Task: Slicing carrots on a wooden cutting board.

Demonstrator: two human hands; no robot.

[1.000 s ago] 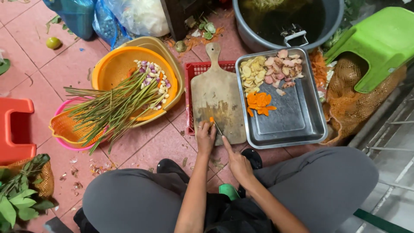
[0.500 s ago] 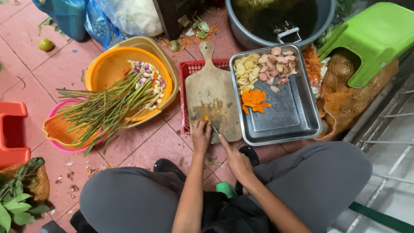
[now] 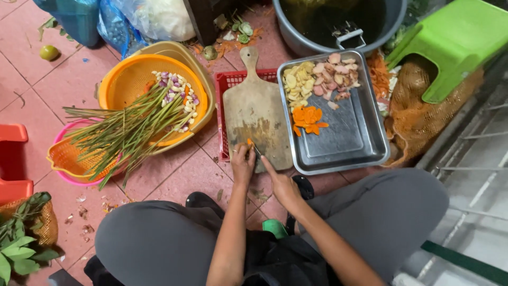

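A wooden cutting board lies on a red crate on the tiled floor. My left hand pins a small orange piece at the board's near edge. My right hand grips a knife whose blade rests beside that piece. To the right sits a steel tray holding orange slices, pale yellow slices and pinkish slices.
An orange basket with small cloves and long green stalks sits left, over a pink basket. A grey tub, green stool, mesh sack, red stool and leafy greens surround me.
Both hands stay at the board's near edge; the knife has shifted slightly against the orange piece. The view has drifted a little.
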